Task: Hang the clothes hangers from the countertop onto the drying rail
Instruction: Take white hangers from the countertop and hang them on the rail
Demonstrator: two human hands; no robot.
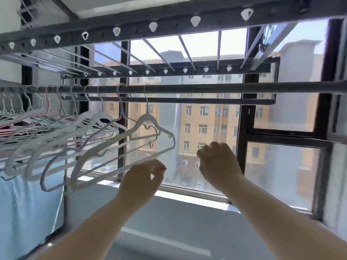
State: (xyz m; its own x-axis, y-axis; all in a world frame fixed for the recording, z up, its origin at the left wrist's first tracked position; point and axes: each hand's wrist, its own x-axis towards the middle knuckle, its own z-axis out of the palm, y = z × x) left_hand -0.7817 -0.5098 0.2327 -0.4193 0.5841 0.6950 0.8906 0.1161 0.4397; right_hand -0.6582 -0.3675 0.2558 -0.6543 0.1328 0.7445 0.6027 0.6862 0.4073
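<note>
Both bare hands (144,177) (217,162) curl below thin plastic hangers (120,147) on round rail (206,89).

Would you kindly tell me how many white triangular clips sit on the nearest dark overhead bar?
8. The white triangular plastic clips sit in one row along the nearest dark overhead bar, spaced from its far left end to right of centre. More may lie beyond the frame's edges.

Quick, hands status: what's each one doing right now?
Left hand: fingers curled at the lower bar of the nearest white hanger; grip cannot be told.
Right hand: loosely curled, holding nothing, clear of the hanger.
</note>
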